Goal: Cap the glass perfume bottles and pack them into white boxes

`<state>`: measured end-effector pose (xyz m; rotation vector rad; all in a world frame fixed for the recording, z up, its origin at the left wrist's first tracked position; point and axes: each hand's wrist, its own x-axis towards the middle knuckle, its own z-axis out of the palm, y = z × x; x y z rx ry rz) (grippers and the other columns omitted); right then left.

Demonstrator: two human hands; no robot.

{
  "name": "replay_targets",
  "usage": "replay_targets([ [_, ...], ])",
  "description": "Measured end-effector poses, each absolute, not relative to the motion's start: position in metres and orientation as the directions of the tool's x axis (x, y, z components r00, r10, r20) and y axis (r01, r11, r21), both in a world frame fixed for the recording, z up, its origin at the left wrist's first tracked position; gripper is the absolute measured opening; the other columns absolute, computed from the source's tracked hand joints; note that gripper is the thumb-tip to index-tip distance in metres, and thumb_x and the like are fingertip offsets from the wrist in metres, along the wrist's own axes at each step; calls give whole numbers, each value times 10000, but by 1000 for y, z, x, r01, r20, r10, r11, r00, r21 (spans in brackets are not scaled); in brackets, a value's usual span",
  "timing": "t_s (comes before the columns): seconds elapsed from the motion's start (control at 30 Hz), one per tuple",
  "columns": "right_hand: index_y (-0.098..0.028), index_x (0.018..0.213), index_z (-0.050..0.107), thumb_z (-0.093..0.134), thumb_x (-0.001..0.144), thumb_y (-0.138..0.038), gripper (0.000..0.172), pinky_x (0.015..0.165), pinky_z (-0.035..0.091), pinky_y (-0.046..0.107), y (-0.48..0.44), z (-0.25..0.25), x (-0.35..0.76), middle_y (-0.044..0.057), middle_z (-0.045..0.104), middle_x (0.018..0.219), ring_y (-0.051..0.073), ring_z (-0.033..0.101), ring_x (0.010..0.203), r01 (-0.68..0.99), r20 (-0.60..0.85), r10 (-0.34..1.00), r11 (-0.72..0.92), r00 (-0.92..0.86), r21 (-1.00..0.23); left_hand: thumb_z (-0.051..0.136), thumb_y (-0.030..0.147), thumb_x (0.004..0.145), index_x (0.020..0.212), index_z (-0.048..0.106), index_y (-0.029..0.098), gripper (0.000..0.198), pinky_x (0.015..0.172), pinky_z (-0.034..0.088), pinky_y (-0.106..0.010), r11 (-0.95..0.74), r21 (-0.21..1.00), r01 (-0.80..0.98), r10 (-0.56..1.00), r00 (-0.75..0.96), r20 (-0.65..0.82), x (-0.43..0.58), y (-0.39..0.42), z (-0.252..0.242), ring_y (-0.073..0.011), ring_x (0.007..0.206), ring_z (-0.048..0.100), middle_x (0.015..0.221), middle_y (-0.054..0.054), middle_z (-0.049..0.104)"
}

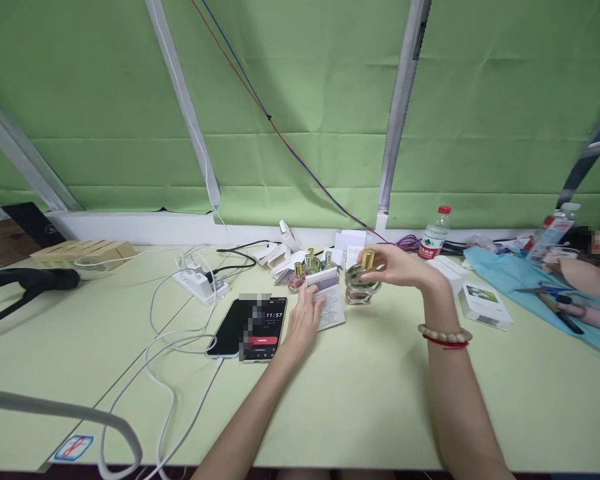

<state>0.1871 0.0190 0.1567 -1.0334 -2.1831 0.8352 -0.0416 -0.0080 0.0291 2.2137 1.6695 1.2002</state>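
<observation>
At the near edge, pale green table (380, 400), two bare forearms reaching in from 6 o'clock. White cables (165, 373) looping across the near left, toward 8 o'clock.

Just past those, a smartphone (250, 328) lying flat, screen lit, reading 11:57, at about 11 o'clock from the forearms. Directly to its right, left hand (303, 320), fingers spread and bent around the near left edge of a small white box (329, 303) printed with fine text; box resting on the table, tilted, top flap raised.

At 1 o'clock from the box, right hand (395, 265), beaded bracelet and red string on the wrist, fingertips pinched together on the gold cap (367, 259) of a rounded glass perfume bottle (359, 288). Bottle upright on the table, just beside the box.

Behind the box, toward 12 o'clock, a cluster of smaller gold-capped perfume bottles (310, 263) among opened white cartons (280, 257). White power strip (200, 283) at 10 o'clock, plugs seated. Flat white boxes (483, 303) at 3 o'clock from the bottle.

Further back, a water bottle (434, 233) with red cap at 1 o'clock. Far right, blue cloth (510, 273) with tools on it, and another person's bare arm (587, 277) resting beside it. Far left, cardboard trays (77, 252) at 9 o'clock. Beyond all, green fabric wall (300, 100) with red and blue wires slanting down.
</observation>
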Motion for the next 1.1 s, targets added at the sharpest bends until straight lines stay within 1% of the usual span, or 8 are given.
replay_targets([
  [0.2, -184, 917, 583, 620, 729, -187, 192, 809, 464, 285, 15, 155, 133, 19, 628, 927, 154, 585, 873, 259, 366, 622, 687, -692, -679, 428, 321, 893, 1153, 391, 182, 297, 791, 474, -347, -413, 613, 673, 856, 56, 514, -43, -7, 27, -245, 1055, 580, 1179, -156, 555],
  [0.33, -195, 966, 597, 605, 743, -149, 228, 815, 441, 293, 24, 145, 126, 30, 618, 982, 170, 560, 929, 339, 463, 634, 748, -619, -571, 444, 325, 885, 980, 429, 193, 163, 676, 477, -327, -359, 633, 685, 884, 32, 467, -44, -7, 27, -234, 820, 642, 912, -93, 632],
  [0.43, -199, 962, 609, 628, 725, -133, 246, 787, 430, 278, 29, 139, 130, 39, 607, 1017, 169, 553, 930, 391, 496, 643, 758, -584, -522, 440, 320, 889, 951, 430, 190, 145, 647, 471, -316, -367, 579, 728, 867, 42, 496, -45, -6, 24, -220, 756, 643, 876, -82, 630],
  [0.6, -196, 987, 588, 717, 657, -129, 360, 683, 392, 236, 35, 132, 127, 10, 623, 942, 151, 564, 856, 484, 444, 690, 720, -571, -498, 455, 322, 888, 1054, 408, 191, 217, 665, 482, -305, -472, 497, 728, 786, 92, 611, -47, -1, 16, -209, 853, 656, 1072, -118, 613],
  [0.77, -203, 837, 623, 781, 597, -163, 291, 576, 291, 224, 32, 128, 115, -22, 629, 792, 137, 555, 741, 677, 346, 764, 643, -544, -357, 457, 307, 896, 1234, 325, 191, 381, 735, 494, -310, -513, 499, 698, 765, 109, 635, -46, -1, 17, -199, 942, 647, 1185, -143, 579],
  [0.93, -237, 873, 634, 740, 673, -257, 228, 577, 309, 234, 25, 130, 112, -38, 685, 750, 140, 610, 711, 716, 274, 840, 542, -469, -439, 462, 325, 894, 1250, 332, 202, 399, 734, 497, -322, -450, 570, 688, 822, 69, 566, -46, -3, 22, -205, 904, 658, 1165, -133, 597],
  [1.03, -228, 761, 650, 676, 727, -222, 44, 585, 339, 242, 24, 130, 115, -28, 699, 715, 142, 630, 690, 735, 210, 859, 509, -467, -447, 472, 337, 887, 1228, 349, 209, 384, 717, 494, -315, -452, 582, 676, 817, 53, 574, -46, -2, 20, -202, 874, 662, 1180, -133, 587],
  [1.1, -218, 678, 651, 669, 712, -163, 67, 585, 358, 244, 25, 128, 118, -21, 698, 684, 145, 635, 672, 751, 148, 868, 486, -474, -446, 474, 343, 885, 1219, 349, 211, 381, 688, 492, -302, -452, 596, 664, 822, 51, 567, -47, 0, 18, -189, 814, 666, 1147, -126, 597],
])
